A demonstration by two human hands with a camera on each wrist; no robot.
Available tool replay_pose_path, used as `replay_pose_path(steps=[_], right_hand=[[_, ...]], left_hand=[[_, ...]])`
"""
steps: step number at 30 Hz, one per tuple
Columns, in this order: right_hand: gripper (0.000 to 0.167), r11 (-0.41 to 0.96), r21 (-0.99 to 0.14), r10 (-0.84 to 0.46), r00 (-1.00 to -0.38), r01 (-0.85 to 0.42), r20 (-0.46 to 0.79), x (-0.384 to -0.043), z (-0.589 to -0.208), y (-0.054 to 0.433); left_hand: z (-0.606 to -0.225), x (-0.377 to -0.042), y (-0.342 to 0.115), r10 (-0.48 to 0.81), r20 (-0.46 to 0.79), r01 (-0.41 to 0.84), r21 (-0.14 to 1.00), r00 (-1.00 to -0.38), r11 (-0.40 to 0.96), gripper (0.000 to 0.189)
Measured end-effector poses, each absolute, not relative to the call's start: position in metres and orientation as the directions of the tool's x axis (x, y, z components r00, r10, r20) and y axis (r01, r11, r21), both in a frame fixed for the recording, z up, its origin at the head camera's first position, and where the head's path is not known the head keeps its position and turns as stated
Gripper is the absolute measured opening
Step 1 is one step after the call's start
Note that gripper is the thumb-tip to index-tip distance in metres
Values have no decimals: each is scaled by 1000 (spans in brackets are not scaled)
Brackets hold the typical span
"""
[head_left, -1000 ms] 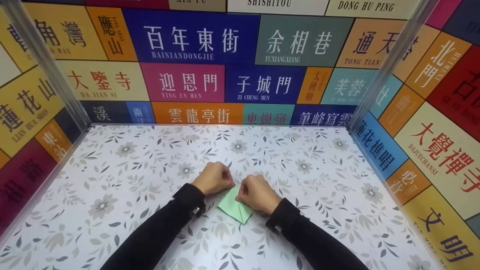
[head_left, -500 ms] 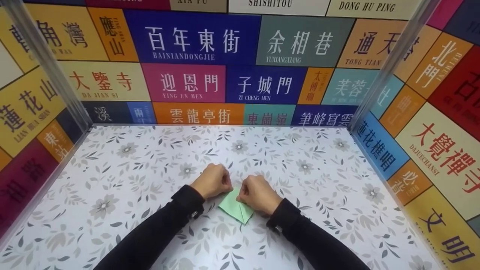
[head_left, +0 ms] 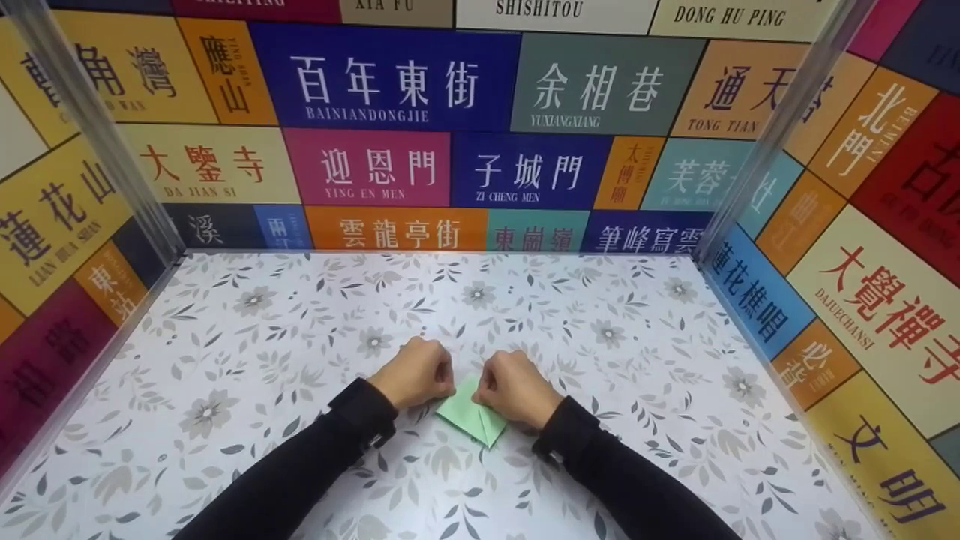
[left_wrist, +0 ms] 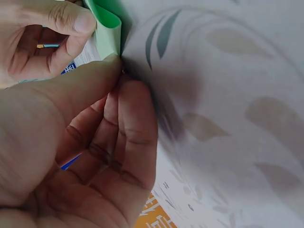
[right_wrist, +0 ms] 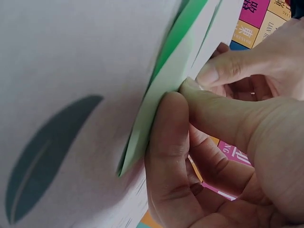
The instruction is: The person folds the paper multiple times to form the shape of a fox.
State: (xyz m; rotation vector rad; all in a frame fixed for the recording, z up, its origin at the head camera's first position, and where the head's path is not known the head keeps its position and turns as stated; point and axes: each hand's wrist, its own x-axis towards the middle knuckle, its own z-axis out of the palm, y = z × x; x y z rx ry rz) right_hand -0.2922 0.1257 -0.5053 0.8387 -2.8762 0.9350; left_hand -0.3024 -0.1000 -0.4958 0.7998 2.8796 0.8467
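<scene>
A small light-green folded sheet of paper [head_left: 472,420] lies at the middle of the tabletop, its pointed corner toward me and a crease line on its right part. My left hand [head_left: 415,373] is at its left edge, thumb and forefinger pinching the paper's edge in the left wrist view. My right hand [head_left: 517,386] pinches the right side between thumb and forefinger, other fingers curled. In the left wrist view the paper [left_wrist: 108,40] shows a rounded, unpressed fold. Seen from the right wrist, the folded paper [right_wrist: 156,102] has layers standing slightly apart, with a darker green inside.
The tabletop [head_left: 300,315] carries a white cover with grey flowers and leaves. Colourful panels with Chinese place names [head_left: 390,75] stand at the back and both sides, with clear corner strips [head_left: 780,127] where they meet.
My left hand has slid left and a little toward me along the paper's left edge, uncovering more of its upper part. My right hand and the paper stay almost in place.
</scene>
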Motion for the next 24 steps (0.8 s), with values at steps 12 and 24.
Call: replay_pose_path(steps=[12,24], right_hand=[[19,697,-547,-476,-870,-464,131,-293,-506,125],[20,708,-563,-457,-885,-426,95,-293,-507,126]], left_hand=[[-494,-288,-113,526,86,482,545,-846,686,17],[-497,-272,-124,537,127,513,538,-834,669,19]])
